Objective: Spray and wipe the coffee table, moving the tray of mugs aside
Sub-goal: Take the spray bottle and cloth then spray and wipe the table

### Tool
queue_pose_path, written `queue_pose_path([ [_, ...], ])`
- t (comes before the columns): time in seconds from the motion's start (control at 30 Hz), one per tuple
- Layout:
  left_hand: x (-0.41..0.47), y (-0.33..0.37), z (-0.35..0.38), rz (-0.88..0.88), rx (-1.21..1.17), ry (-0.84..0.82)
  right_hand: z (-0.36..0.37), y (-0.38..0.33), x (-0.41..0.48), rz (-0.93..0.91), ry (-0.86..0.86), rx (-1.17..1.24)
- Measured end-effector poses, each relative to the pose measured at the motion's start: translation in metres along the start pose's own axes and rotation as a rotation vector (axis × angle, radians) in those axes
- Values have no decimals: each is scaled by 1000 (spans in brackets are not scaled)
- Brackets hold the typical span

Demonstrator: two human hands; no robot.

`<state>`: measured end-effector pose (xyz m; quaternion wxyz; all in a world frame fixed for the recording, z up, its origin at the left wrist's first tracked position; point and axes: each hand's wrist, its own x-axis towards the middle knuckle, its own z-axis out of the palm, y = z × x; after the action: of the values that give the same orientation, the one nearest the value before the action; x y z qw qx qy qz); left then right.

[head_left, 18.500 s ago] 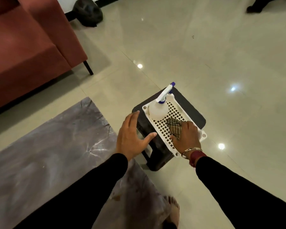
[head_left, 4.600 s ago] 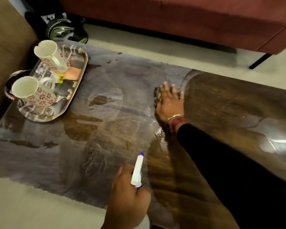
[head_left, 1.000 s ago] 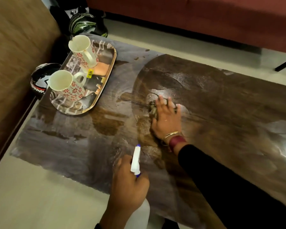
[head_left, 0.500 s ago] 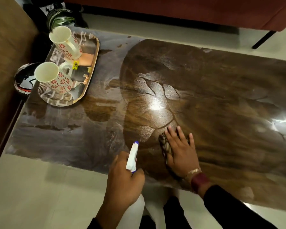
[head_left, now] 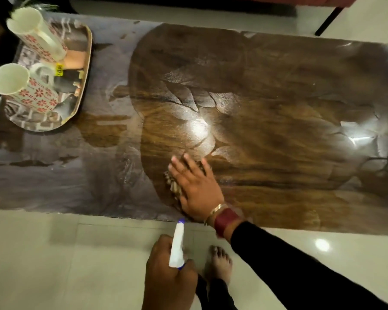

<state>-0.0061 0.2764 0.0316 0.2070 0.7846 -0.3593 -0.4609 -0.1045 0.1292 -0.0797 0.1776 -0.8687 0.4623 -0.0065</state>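
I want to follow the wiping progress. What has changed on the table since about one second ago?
The right hand drew the cloth back from mid-table toward the near edge, widening the wiped patch. The left hand still holds the spray bottle, now off the table edge. The tray and both mugs stayed at the left end.

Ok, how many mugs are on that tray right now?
2. One mug stands at the far end of the tray, the other mug at its near end, nearer the camera. Nothing suggests a hidden third, though the tray's left edge is cut off.
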Motion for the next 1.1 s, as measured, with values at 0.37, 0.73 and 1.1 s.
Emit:
queue_pose_path([
  [0.37,4,10,-2,-8,130,-14,-12,85,-121,440,51,-5],
  [0.73,13,0,-39,-22,71,142,12,-51,4,193,18,16],
  [1.1,55,-23,-120,-100,92,218,8,-29,18,185,5,-8],
])
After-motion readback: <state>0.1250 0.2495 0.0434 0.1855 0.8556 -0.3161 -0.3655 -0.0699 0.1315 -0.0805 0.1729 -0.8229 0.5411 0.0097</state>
